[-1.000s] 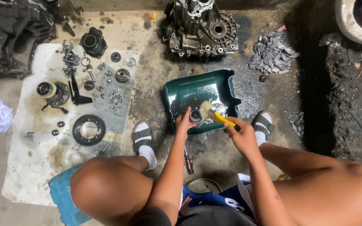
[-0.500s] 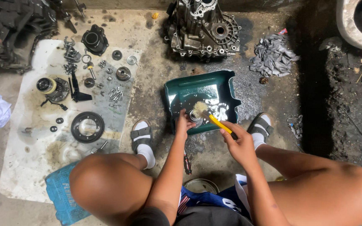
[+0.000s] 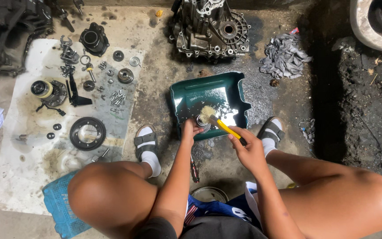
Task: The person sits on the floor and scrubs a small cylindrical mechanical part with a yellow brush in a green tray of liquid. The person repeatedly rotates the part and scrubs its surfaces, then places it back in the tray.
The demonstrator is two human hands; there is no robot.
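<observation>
My left hand [image 3: 191, 129] grips a small round metal gear [image 3: 203, 121] at the near edge of a dark green tray [image 3: 191, 94] that holds shiny liquid. My right hand [image 3: 246, 148] holds a yellow-handled brush [image 3: 219, 124], whose pale bristles rest on the gear. Both hands are over the tray's front rim, between my two knees. My feet in grey sandals [image 3: 144, 140] stand on the stained concrete floor to either side of the tray.
A grey gearbox casing [image 3: 211, 28] stands behind the tray, with a pile of grey rags [image 3: 284, 55] to its right. On the left a white sheet [image 3: 18, 177] carries a large ring gear [image 3: 87, 132], bearings, bolts and several small parts. A blue crate [image 3: 60, 208] sits under my left knee.
The brush has shifted slightly across the gear, and both hands have stayed over the tray's front edge. The view has drifted a little; the parts on the sheet have not moved.
</observation>
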